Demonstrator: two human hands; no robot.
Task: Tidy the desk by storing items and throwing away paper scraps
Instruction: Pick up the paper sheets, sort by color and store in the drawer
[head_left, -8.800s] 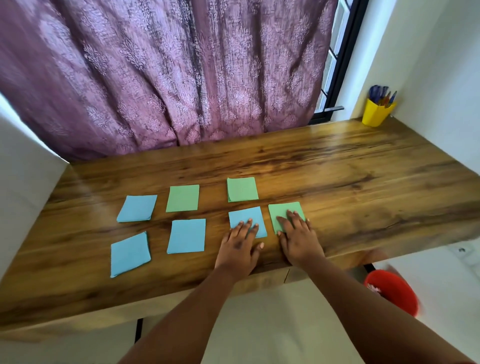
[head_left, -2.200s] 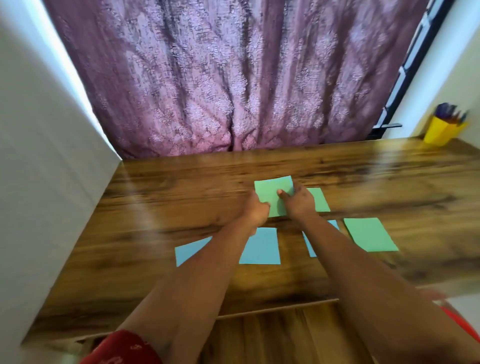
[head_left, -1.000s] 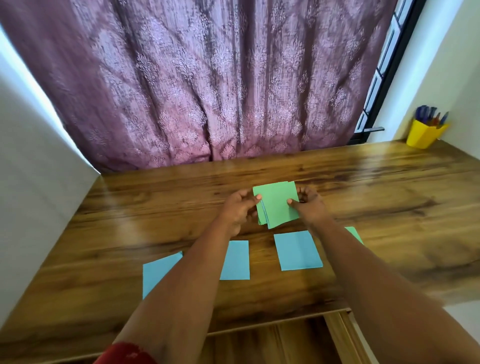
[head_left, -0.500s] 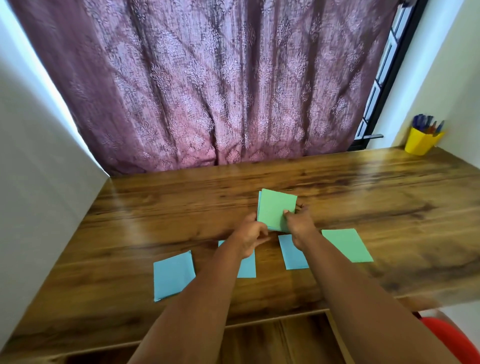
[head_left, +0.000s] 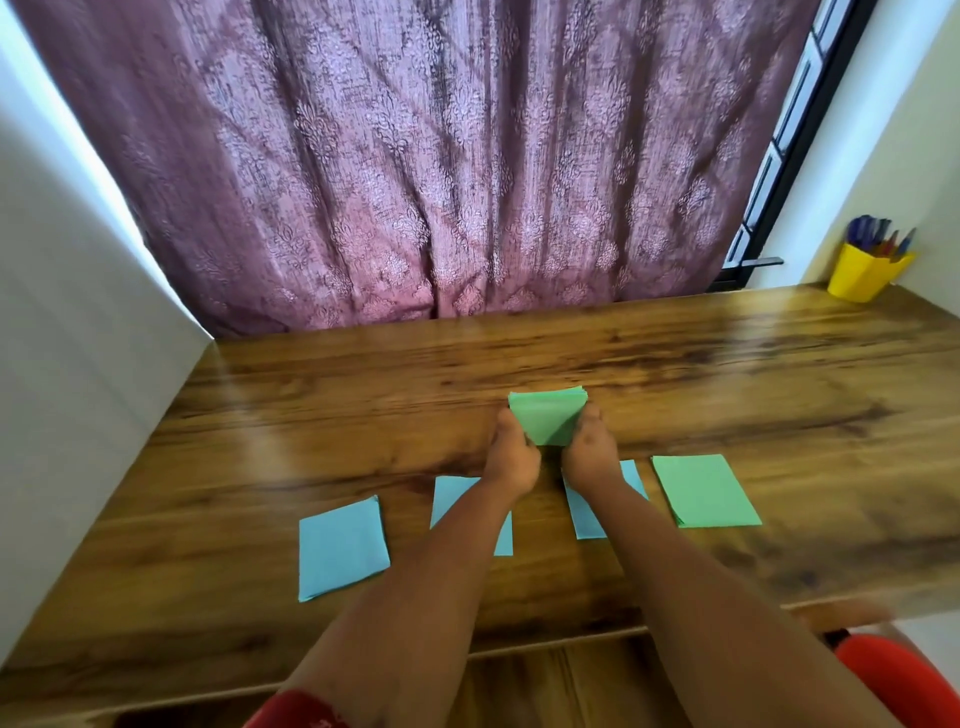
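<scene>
A small stack of green paper (head_left: 546, 418) is held between the left hand (head_left: 511, 457) and the right hand (head_left: 589, 454), both clamped on its lower edges just above the desk (head_left: 727, 374). The next loose green sheet (head_left: 704, 491) lies flat to the right, its long axis running away from the body, and is judged nearer the right hand. Three blue sheets (head_left: 340, 551) remain below the forearms.

Wooden desk (head_left: 727, 374) between white walls (head_left: 67, 322). Purple patterned curtain (head_left: 415, 156) behind. Black window frame (head_left: 779, 171) at right.
</scene>
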